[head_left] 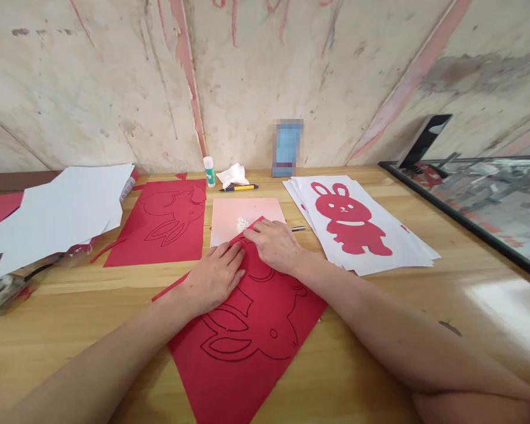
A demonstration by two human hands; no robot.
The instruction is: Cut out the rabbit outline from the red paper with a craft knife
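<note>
A sheet of red paper [265,377] with a rabbit outline drawn in dark lines lies turned at an angle in front of me. My left hand [216,275] rests flat on its upper left part, fingers stretched out together. At the far corner of the sheet, my right hand [276,242] has its fingers bent over the edge and closed on the paper; the fingertips are partly hidden. Under that corner lies a pale pink pad [247,209], with small white paper scraps [242,224] on it. A thin pen-like tool [298,228] sticks out beside my right hand.
Another red sheet [163,221] with a rabbit outline lies left, near white papers [62,206]. A glue stick [209,172], a crumpled tissue [233,175] and a yellow-blue pen [239,188] are behind. A red rabbit cutout [351,221] lies on white sheets right; a black-edged panel [481,229] stands beyond.
</note>
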